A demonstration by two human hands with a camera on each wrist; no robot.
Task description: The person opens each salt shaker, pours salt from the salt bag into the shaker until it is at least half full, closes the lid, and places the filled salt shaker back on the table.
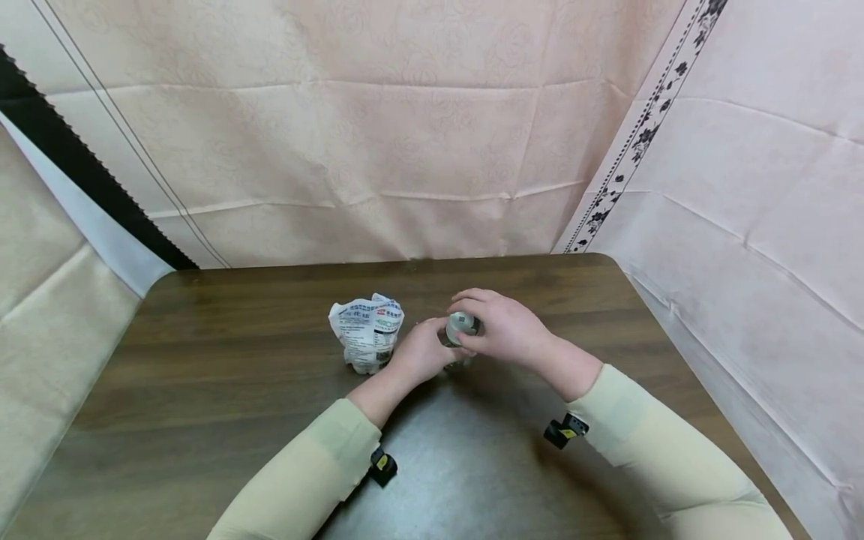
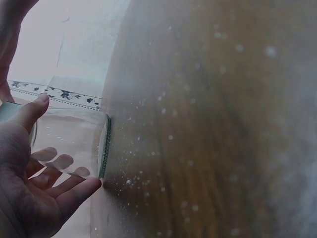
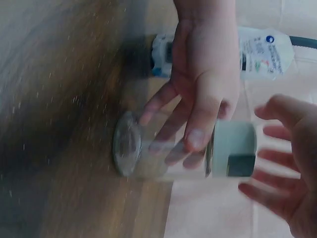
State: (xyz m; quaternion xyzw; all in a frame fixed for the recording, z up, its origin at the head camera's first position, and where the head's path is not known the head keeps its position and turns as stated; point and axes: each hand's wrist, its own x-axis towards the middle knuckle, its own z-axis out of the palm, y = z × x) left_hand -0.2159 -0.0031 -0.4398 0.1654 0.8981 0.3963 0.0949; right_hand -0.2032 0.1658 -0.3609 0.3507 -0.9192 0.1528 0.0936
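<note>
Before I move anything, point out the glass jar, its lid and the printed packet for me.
Glass jar (image 2: 74, 130): left wrist view, on its clear side wall.
Lid (image 3: 234, 143): right wrist view, on its pale side.
Printed packet (image 1: 367, 334): head view, on its printed face.

Sleeves, two, pale yellow-green; cuffs, faintly greener. Wrist cameras, two, black, boxy, each yellow-marked, possibly a label.
</note>
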